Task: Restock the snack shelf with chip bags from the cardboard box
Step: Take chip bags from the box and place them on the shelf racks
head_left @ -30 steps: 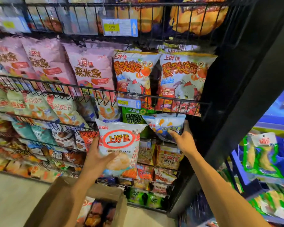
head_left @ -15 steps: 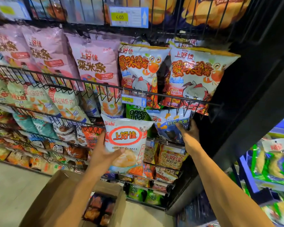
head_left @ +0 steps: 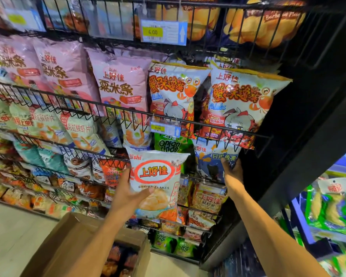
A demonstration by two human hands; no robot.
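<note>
Since a second ago the blue bag has gone up from open air into the row under the wire rail, beside the green onion-ring bag; the right hand now presses it in from below with fingers wrapped on its lower edge, while the view has drawn nearer the shelf; the left hand holds the white shrimp-flakes bag upright, thumb across the front, in front of the rack and above the cardboard box, where more bags lie; to seat the blue bag well, I judge it should be pushed back until its bottom sits behind the lower wire, then let go gently so it does not tip forward; room is tight here: the black side panel is just beside the right hand, a price tag hangs close above, and neighbouring bags crowd the slot; the white bag probably needs a gap further left.
</note>
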